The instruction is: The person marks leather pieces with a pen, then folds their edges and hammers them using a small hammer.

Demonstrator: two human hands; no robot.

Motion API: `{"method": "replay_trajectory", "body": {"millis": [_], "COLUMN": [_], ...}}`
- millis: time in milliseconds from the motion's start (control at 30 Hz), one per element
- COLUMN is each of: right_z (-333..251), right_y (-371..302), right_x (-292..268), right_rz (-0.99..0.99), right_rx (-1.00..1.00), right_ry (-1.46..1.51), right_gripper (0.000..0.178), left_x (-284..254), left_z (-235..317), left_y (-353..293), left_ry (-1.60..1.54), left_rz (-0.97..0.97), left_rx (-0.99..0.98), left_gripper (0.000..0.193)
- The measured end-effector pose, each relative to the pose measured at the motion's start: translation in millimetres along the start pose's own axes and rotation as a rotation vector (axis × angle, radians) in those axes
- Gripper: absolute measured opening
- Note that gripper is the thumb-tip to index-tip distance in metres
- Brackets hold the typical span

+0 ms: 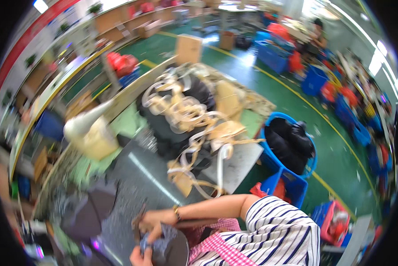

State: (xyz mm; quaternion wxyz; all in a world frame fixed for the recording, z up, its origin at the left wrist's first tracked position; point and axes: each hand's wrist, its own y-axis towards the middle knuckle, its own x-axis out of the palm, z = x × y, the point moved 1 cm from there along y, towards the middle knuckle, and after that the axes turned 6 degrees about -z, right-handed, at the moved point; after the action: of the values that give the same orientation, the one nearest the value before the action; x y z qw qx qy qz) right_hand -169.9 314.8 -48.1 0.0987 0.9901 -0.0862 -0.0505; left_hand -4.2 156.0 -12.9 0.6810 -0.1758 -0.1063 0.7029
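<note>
Near the lower edge, my left hand [141, 258] has its thumb and fingers closed on the edge of a crumpled blue-grey piece [165, 244], which looks like fabric or a thin sheet. My right hand [158, 221], with a bracelet at the wrist, reaches in from the striped sleeve, its fingers bent beside that piece. A narrow brown thing [137, 222] shows at its fingertips, too blurred to name. Under the blue-grey piece lies a dark rounded panel [179, 248]. Dark brown cut panels [90, 208] overlap on the grey work surface [134, 188] beside the hands.
Tangled cream and white strips [181, 108] lie heaped over dark material on the table. A pale container with a cone [94, 135] stands at the table's left. Beyond the right edge are a blue tub [312, 155] of black bags and a blue bin [296, 186].
</note>
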Motion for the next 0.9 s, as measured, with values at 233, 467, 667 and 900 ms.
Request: {"method": "replay_trajectory", "body": {"millis": [233, 467, 667, 900], "right_z": [-27, -112, -111, -92], "right_y": [-22, -27, -26, -5], "right_x": [-24, 19, 43, 62], "right_rz": [0.245, 0.111, 0.019, -0.071], "right_rx": [0.338, 0.334, 0.522, 0.446], "right_ry": [0.434, -0.609, -0.702, -0.761], "right_gripper": [0.028, 0.018, 0.015, 0.020], "left_x": [5, -21, -49, -53], "left_z": [7, 14, 15, 6], "left_y": [0, 10, 11, 4], "left_ry": [0.473, 0.517, 0.339, 0.270], "left_rz": [0.205, 0.099, -0.202, -0.161], "left_rx": [0.034, 0.058, -0.013, 0.008], "left_gripper": [0.018, 0.027, 0.018, 0.017]}}
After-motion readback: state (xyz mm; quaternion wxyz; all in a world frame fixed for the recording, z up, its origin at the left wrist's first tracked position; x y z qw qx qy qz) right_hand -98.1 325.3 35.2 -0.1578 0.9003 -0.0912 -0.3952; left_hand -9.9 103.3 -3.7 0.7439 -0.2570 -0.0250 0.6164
